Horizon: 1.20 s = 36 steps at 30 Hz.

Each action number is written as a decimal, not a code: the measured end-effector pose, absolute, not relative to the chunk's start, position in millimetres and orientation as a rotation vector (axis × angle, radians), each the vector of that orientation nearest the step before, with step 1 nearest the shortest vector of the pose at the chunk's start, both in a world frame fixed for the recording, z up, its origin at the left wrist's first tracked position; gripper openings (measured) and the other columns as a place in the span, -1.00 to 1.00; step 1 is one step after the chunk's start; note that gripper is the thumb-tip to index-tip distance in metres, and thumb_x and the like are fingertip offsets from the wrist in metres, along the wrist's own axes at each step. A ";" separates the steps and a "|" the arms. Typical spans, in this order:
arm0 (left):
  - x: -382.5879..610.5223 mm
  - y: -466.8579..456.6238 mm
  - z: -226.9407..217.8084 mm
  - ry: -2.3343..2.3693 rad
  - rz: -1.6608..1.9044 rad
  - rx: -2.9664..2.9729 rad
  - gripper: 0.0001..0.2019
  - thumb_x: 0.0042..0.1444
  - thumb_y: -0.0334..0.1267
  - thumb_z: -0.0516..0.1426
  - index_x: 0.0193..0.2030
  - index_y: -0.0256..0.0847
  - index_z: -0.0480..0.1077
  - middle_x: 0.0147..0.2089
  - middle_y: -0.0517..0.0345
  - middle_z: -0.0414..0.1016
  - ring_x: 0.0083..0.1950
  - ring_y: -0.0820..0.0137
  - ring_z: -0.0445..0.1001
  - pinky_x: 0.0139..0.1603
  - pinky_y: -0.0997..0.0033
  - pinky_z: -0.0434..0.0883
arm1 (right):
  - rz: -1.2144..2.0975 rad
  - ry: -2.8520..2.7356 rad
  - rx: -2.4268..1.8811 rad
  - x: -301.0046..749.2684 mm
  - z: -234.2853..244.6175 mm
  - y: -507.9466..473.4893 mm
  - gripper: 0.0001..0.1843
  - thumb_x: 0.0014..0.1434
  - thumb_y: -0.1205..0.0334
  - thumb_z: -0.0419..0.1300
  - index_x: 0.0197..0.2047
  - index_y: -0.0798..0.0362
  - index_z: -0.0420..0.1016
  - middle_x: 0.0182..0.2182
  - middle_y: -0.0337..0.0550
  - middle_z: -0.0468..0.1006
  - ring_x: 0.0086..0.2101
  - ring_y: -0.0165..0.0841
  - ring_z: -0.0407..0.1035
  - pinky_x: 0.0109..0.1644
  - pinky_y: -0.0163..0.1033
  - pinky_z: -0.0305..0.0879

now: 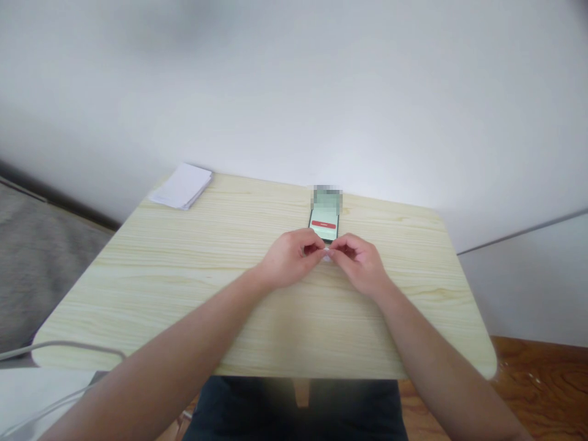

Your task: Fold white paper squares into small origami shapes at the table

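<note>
A small white piece (327, 253), too small to identify, is pinched between the fingertips of both hands above the middle of the table (184, 294). The left hand (291, 257) and the right hand (358, 260) meet at the fingertips, each curled closed with thumb and forefinger on the white piece; the rest of it is hidden by the fingers. Just beyond the hands a phone (324, 224) lies flat on the table, its lit screen showing a pale green field with a red bar; the writing on the bar is too small to read, and the upper part of the screen is blurred out. At the far left corner of the table rests a stack of white paper sheets (181, 185), slightly fanned, with no print legible. The table is of light wood grain with rounded corners. A grey cable (64, 346) runs along its near left edge. Behind stands a plain white wall (294, 92); brown wooden floor (542, 380) shows at lower right.
</note>
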<state>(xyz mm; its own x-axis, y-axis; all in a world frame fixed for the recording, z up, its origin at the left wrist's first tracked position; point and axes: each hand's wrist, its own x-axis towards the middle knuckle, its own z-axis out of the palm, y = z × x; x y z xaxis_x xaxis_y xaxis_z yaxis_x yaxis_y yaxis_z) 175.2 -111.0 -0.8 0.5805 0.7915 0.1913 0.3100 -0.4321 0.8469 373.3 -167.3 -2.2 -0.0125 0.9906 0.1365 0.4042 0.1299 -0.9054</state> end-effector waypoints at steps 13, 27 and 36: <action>175.0 -111.6 -3.8 0.840 0.769 2.267 -0.88 0.22 -0.34 0.15 -0.25 -0.19 0.54 -0.31 0.11 0.50 -0.28 0.38 0.41 -0.25 0.38 0.34 | 0.707 -1.664 -1.419 369.4 -0.7 -168.1 -0.98 0.17 0.26 0.31 -0.28 -0.04 0.57 -0.33 -0.16 0.57 -0.36 -0.30 0.42 -0.30 -0.18 0.34; 176.4 -113.6 -3.9 0.805 0.774 2.293 -0.86 0.17 -0.38 0.14 -0.38 -0.20 0.50 -0.38 0.13 0.45 -0.30 0.38 0.39 -0.33 0.41 0.30 | 0.649 -1.695 -1.429 365.5 -0.4 -168.8 -0.86 0.06 0.43 0.25 -0.41 -0.02 0.49 -0.43 -0.26 0.49 -0.38 -0.32 0.36 -0.28 -0.19 0.25; 176.6 -112.8 1.1 0.838 0.787 2.103 -0.86 0.16 -0.39 0.17 -0.38 -0.19 0.55 -0.35 0.13 0.50 -0.28 0.39 0.42 -0.34 0.43 0.30 | 0.778 -1.540 -1.447 368.8 -1.7 -168.3 -0.91 0.10 0.35 0.28 -0.41 -0.02 0.52 -0.42 -0.24 0.52 -0.39 -0.33 0.37 -0.32 -0.21 0.26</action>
